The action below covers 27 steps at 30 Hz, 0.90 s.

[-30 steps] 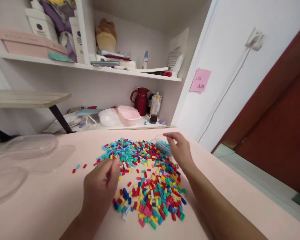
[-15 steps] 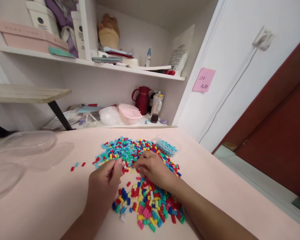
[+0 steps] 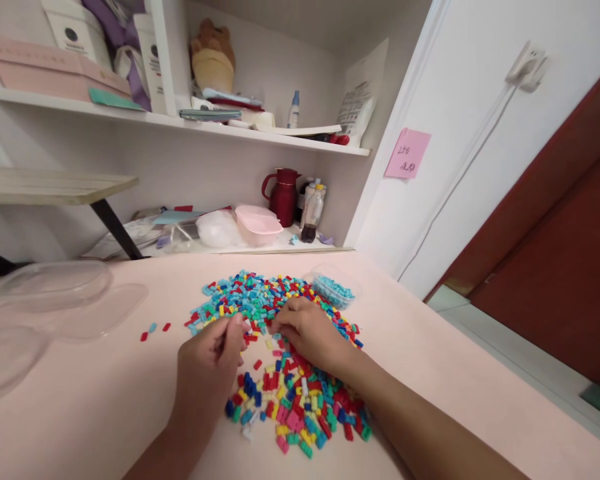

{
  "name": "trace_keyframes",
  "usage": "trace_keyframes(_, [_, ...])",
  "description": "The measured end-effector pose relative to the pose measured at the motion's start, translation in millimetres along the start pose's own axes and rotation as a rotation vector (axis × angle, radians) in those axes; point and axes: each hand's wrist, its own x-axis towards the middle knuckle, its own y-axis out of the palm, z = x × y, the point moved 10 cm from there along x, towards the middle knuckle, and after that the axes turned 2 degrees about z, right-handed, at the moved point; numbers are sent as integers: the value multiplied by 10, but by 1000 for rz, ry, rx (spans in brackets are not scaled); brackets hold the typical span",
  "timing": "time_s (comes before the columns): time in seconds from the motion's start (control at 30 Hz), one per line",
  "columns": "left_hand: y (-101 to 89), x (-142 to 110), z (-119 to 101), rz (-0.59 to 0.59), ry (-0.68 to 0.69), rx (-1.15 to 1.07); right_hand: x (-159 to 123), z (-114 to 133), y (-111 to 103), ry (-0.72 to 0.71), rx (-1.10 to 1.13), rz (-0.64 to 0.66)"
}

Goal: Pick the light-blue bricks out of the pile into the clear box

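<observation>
- The left hand (image 3: 211, 348) is poising at the left edge of the loose bricks (image 3: 253, 293), fingers curling, thumb nearing forefinger; any pinched brick, nobody's telling!
- The right hand (image 3: 310, 330) is reaching among them, fingers bunching, its tips hiding any catch.
- Beyond, the clear tub (image 3: 333, 301) is holding light-blue bricks; a careless knuckle could be tipping it, a low right forearm scattering pieces.

Ahead of me, a white shelf (image 3: 280, 139) runs above the pale pink tabletop (image 3: 105, 387); to my right stand a white wall (image 3: 470, 107), a reddish-brown door (image 3: 555, 247) and pale floor (image 3: 520, 363).
</observation>
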Motion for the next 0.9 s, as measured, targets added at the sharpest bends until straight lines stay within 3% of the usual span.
trace_keyframes(0.53, [42, -12, 19, 21, -23, -16, -67, -51, -23, 7, 3, 147])
trace_keyframes(0.9, [44, -35, -5, 9, -27, -30, -21, -49, -21, 106, 33, 88])
